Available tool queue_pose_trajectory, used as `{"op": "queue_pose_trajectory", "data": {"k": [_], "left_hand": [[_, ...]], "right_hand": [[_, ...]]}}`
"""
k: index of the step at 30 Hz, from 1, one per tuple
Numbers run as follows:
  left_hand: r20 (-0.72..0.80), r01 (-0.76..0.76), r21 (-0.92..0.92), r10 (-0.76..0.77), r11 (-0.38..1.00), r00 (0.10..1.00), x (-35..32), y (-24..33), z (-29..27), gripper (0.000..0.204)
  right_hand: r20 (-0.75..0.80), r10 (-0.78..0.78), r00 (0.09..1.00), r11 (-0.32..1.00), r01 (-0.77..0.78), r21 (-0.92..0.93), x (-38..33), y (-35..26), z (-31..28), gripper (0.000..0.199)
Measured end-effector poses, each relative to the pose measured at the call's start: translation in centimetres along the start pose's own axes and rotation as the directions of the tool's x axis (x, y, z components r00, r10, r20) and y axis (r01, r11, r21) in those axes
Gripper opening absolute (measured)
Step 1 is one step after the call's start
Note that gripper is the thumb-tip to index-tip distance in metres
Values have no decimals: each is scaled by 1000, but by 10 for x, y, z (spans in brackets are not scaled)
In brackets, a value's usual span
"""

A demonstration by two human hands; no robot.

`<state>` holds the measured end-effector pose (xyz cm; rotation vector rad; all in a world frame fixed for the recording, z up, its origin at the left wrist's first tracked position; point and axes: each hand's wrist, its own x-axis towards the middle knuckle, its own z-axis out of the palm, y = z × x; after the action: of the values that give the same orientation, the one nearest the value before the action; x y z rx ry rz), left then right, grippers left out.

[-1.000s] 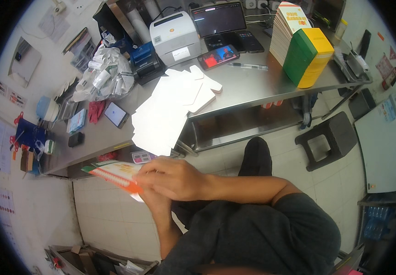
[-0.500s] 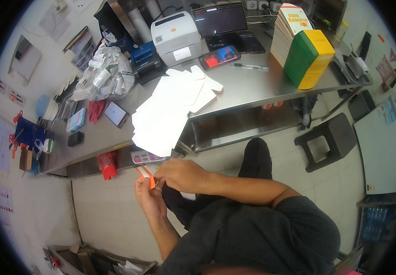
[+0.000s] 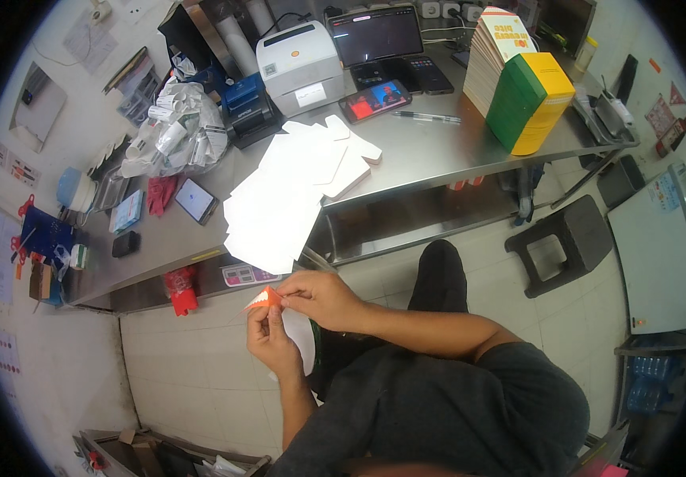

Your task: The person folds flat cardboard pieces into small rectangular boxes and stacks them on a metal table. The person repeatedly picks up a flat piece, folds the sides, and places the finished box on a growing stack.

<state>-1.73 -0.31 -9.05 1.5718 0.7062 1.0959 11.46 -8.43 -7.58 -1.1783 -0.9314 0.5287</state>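
A small orange-and-white folded piece of card (image 3: 262, 300) is held in front of me, below the table's front edge. My left hand (image 3: 274, 343) pinches it from below with thumb and fingers. At its right corner, my right hand (image 3: 323, 300) is closed with thumb and fingertips on the same piece. The piece now has a pointed, peaked outline. A stack of flat white die-cut card blanks (image 3: 275, 207) lies just beyond my hands and overhangs the table edge. Something white (image 3: 303, 342) shows between my left wrist and my dark-clothed leg.
On the steel table (image 3: 406, 171) stand a white label printer (image 3: 299, 63), a plastic bag of rolls (image 3: 176, 135), phones (image 3: 197, 200) and a pen (image 3: 427, 117). A green-and-yellow box (image 3: 530, 103) sits beside stacked cartons (image 3: 486, 63). A dark stool (image 3: 569, 242) stands on the right.
My left hand has shifted right and the orange-and-white card has turned from a flat strip to a peaked shape. The white thing by my left wrist now shows more.
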Motion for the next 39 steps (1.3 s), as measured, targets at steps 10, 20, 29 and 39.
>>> {"op": "queue_pose_trajectory", "data": {"k": [10, 20, 29, 39], "left_hand": [[110, 67, -271, -38, 960, 993, 5, 0, -2, 9], [88, 51, -297, -25, 954, 996, 9, -2, 0, 10], [112, 60, -450, -10, 891, 994, 13, -8, -1, 13], [126, 147, -710, -81, 689, 989, 13, 2, 2, 20]], "right_hand": [[19, 108, 994, 957, -109, 267, 5, 7, -1, 12], [27, 61, 998, 961, -66, 267, 8, -8, -4, 12], [103, -50, 993, 998, 54, -33, 12, -28, -12, 12], [121, -209, 970, 964, 225, -141, 13, -36, -16, 16]]}}
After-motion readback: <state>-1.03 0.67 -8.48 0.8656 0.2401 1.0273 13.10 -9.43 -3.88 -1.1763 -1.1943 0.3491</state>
